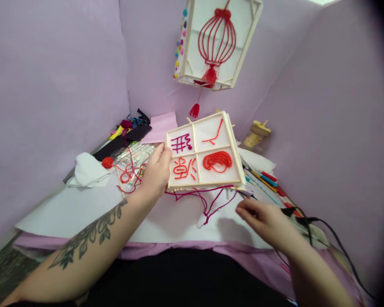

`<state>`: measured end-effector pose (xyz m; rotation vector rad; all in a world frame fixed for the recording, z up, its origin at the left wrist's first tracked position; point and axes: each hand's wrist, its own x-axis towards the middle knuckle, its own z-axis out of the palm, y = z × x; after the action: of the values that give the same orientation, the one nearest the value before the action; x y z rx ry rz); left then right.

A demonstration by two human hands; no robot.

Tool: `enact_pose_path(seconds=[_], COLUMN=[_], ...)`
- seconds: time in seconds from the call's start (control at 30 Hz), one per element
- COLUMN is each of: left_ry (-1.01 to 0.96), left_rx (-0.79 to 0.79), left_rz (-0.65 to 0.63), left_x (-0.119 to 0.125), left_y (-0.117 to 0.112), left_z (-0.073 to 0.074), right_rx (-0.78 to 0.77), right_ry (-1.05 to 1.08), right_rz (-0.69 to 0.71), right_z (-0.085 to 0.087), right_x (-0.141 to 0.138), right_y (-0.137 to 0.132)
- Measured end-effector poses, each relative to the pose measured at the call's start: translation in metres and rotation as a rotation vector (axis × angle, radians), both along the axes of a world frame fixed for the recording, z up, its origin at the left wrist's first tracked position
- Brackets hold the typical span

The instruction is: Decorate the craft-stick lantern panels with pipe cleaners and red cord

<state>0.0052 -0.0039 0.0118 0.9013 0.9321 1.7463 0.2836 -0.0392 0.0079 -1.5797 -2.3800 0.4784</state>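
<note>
My left hand (156, 170) is closed on the left edge of a lantern panel (196, 152) built from pale wooden sticks, tilted up over the table. Four white panes show in it, with purple yarn at upper left and red and orange yarn shapes in the others. Purple yarn strands (206, 209) hang below its lower edge. My right hand (259, 217) is held just off the panel's lower right corner, fingers curled and pressed together. What they hold, if anything, I cannot make out.
A stick-framed lantern (217, 47) with a red yarn design and tassel hangs above. At left lie a white cloth (91, 169), an orange yarn ball (107, 162) and plastic packets (136, 155). Pens (269, 179) and black cables (334, 238) lie at right, beside a wooden spool (257, 133).
</note>
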Motion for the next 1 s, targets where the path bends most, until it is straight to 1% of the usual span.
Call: enact_pose_path(seconds=[0.07, 0.13, 0.23, 0.33, 0.43, 0.67, 0.77, 0.87, 0.97, 1.0], left_ry=[0.016, 0.026, 0.032, 0.027, 0.012, 0.030, 0.058, 0.132, 0.207, 0.233], left_rx=[0.011, 0.024, 0.016, -0.009, -0.023, -0.010, -0.003, 0.018, 0.048, 0.049], left_rz=[0.002, 0.005, 0.001, -0.005, -0.006, -0.011, -0.005, 0.036, 0.059, 0.062], left_x=[-0.001, -0.001, -0.001, -0.001, -0.002, -0.003, -0.003, -0.001, 0.001, 0.002], left_y=[0.001, 0.000, -0.001, -0.002, -0.002, -0.001, -0.001, -0.005, -0.012, -0.014], left_z=[-0.002, -0.003, -0.002, -0.001, -0.001, -0.003, -0.004, -0.003, 0.000, 0.001], right_rx=[-0.071, -0.136, -0.221, -0.272, -0.308, -0.313, -0.328, -0.382, -0.434, -0.402], right_ry=[-0.003, -0.035, -0.078, -0.096, -0.093, -0.047, -0.035, -0.027, -0.010, 0.028], right_rz=[0.064, 0.107, 0.146, 0.138, 0.129, 0.128, 0.158, 0.185, 0.183, 0.204], right_z=[-0.007, -0.010, -0.009, -0.010, -0.015, -0.020, -0.018, -0.012, -0.004, -0.002], right_x=[-0.016, -0.021, -0.011, 0.001, 0.004, -0.006, -0.010, -0.009, 0.007, 0.015], right_y=[-0.004, -0.006, -0.008, -0.011, -0.014, -0.011, -0.010, -0.016, -0.026, -0.026])
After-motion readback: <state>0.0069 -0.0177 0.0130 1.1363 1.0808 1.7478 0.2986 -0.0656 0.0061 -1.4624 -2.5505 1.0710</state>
